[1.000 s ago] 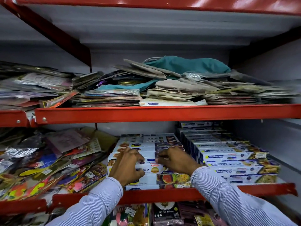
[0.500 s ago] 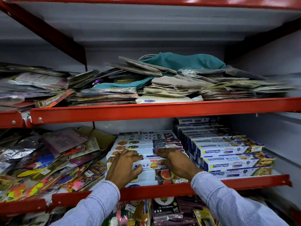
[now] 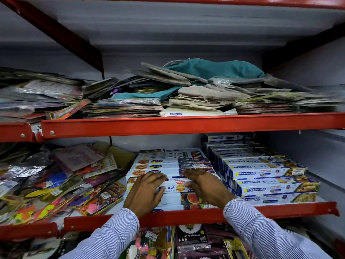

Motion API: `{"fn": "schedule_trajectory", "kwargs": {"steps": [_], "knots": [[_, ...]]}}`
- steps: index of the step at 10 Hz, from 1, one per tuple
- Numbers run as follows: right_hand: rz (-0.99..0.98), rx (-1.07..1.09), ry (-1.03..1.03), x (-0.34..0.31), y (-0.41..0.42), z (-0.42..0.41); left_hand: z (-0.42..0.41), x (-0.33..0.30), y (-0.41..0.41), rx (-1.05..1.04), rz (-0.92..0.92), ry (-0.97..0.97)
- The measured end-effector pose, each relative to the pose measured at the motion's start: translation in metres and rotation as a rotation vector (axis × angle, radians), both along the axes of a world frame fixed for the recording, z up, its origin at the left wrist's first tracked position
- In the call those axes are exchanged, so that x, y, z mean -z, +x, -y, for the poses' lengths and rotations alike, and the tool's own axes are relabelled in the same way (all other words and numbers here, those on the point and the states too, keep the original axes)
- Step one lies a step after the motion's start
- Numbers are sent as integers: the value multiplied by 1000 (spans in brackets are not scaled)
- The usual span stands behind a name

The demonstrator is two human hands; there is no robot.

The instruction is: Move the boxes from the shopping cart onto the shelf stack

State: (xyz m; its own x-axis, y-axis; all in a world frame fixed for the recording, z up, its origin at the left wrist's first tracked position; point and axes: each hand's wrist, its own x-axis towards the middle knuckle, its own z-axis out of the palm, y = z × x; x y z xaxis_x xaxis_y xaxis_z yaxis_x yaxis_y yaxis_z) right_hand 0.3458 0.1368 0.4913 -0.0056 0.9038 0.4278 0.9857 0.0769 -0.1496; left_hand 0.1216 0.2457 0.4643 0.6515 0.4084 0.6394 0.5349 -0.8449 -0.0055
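Boxes (image 3: 168, 176) sit stacked on the red shelf (image 3: 186, 214), beside a Freshwrapp stack (image 3: 265, 182). Your left hand (image 3: 144, 193) and right hand (image 3: 203, 186) lie flat on the front box, fingers spread, clamping nothing. Judge them light, stiff, glossy cardboard: take the long edges. Loose packets (image 3: 56, 182) crowd the left; headroom is low.

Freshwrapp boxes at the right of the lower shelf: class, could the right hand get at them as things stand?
Probably yes: the right hand rests just beside the Freshwrapp boxes, nothing between them.
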Motion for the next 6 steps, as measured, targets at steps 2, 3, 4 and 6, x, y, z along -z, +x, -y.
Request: {"fn": "schedule_trajectory", "kwargs": {"steps": [2,3,4,6], "knots": [[143,110,233,33,-20,2,0,16,-14,-143,20,101],[172,192,250,45,-29,-2,-2,19,-16,-202,-53,117],[176,250,218,55,-31,-7,-6,24,-13,-239,-95,141],[159,249,262,52,-36,-9,-3,21,-10,-248,-64,157]]}}
